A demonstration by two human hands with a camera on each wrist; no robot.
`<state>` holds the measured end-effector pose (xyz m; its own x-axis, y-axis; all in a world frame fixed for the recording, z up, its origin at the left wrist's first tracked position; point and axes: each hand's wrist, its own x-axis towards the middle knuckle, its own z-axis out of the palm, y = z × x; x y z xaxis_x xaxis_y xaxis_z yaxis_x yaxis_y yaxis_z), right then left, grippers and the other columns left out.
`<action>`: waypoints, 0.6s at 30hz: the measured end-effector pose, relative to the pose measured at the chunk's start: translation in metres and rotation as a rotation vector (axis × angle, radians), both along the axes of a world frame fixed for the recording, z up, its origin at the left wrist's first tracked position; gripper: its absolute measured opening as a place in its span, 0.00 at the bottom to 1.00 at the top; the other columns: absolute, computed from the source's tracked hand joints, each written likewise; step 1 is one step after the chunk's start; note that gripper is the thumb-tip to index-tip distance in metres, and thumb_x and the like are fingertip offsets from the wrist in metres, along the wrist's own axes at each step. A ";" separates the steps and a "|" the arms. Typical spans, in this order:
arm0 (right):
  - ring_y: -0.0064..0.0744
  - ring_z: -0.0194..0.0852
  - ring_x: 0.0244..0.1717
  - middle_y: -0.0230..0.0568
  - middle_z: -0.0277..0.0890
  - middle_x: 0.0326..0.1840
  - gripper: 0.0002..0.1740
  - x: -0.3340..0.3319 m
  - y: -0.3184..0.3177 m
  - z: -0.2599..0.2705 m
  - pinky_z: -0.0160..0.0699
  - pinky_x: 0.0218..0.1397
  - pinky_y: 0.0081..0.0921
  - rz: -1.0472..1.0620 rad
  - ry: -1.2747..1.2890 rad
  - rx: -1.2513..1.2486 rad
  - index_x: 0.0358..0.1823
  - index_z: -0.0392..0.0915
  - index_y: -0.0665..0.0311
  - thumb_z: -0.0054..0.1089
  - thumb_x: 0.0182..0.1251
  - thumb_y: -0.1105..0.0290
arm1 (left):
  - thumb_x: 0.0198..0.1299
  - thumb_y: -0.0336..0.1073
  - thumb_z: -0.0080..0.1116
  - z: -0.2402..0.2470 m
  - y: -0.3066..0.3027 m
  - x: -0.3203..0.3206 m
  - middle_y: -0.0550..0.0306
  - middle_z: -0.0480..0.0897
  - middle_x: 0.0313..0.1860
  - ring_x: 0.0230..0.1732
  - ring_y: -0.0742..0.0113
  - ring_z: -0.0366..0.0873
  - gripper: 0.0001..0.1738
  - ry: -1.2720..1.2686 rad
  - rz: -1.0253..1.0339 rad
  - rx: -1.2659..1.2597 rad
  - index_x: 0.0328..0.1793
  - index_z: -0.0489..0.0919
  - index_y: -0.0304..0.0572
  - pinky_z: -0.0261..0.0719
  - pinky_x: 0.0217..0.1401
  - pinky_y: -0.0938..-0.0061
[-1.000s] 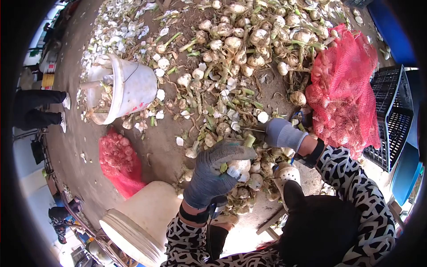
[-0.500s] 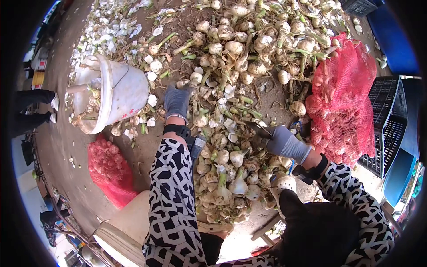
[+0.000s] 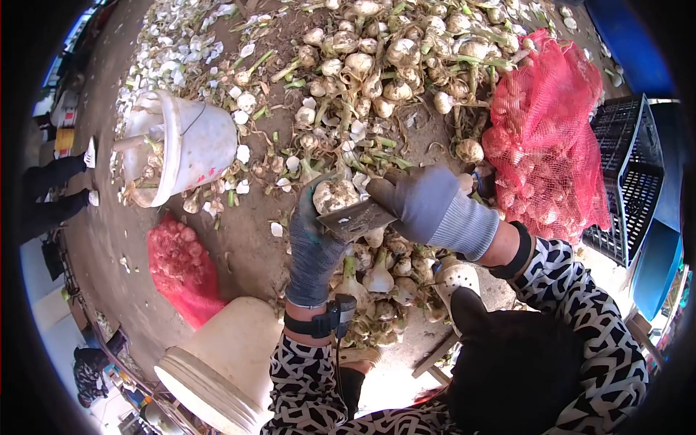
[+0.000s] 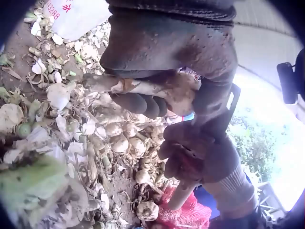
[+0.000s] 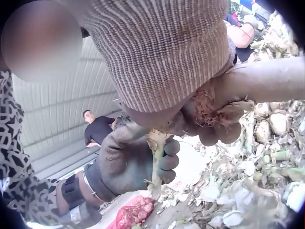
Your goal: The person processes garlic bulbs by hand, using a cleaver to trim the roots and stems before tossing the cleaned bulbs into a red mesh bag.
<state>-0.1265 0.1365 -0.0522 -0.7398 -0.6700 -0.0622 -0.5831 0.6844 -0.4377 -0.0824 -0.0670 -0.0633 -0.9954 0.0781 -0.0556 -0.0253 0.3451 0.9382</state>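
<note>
My gloved left hand (image 3: 312, 235) holds a garlic bulb (image 3: 336, 194), with roots and dirt on it, in front of the body. In the left wrist view its long pale stem (image 4: 143, 88) runs out between the curled fingers. My gloved right hand (image 3: 435, 206) grips a knife with a broad, dark blade (image 3: 357, 219). That blade lies across the near side of the bulb, overlapping it in the head view. The pale knife handle (image 5: 267, 82) sticks out from the right fist in the right wrist view. Below both hands sits a heap of trimmed garlic bulbs (image 3: 377, 279).
A large pile of untrimmed garlic (image 3: 399, 54) lies ahead. To the right stand a full red mesh bag (image 3: 547, 138) and a black crate (image 3: 631, 167). At left are a white bucket (image 3: 206, 141), a smaller red mesh bag (image 3: 181, 268) and a cream-coloured tub (image 3: 232, 348).
The left hand let go of one bulb, reached forward to the garlic, and came back with another. The right hand, which stayed low right, has brought the knife up to that bulb.
</note>
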 end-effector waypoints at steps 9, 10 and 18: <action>0.49 0.81 0.29 0.42 0.74 0.30 0.14 0.018 0.010 0.000 0.78 0.28 0.42 -0.028 -0.035 -0.100 0.45 0.73 0.55 0.61 0.58 0.63 | 0.55 0.68 0.64 -0.002 0.012 0.033 0.50 0.82 0.46 0.46 0.61 0.82 0.44 -0.026 0.095 0.138 0.59 0.72 0.32 0.81 0.50 0.66; 0.49 0.81 0.29 0.42 0.74 0.30 0.14 0.020 0.010 -0.005 0.78 0.28 0.42 -0.036 -0.041 -0.093 0.45 0.73 0.55 0.61 0.58 0.63 | 0.54 0.70 0.63 0.005 0.016 0.033 0.50 0.82 0.46 0.46 0.62 0.82 0.47 -0.102 0.093 0.184 0.59 0.71 0.31 0.81 0.49 0.66; 0.39 0.83 0.31 0.43 0.84 0.32 0.14 -0.008 0.042 -0.063 0.81 0.37 0.36 -0.456 -0.804 -0.165 0.46 0.82 0.63 0.56 0.70 0.61 | 0.50 0.43 0.76 0.046 0.032 0.036 0.54 0.81 0.45 0.45 0.68 0.81 0.36 -0.245 -0.088 0.201 0.62 0.73 0.34 0.80 0.51 0.71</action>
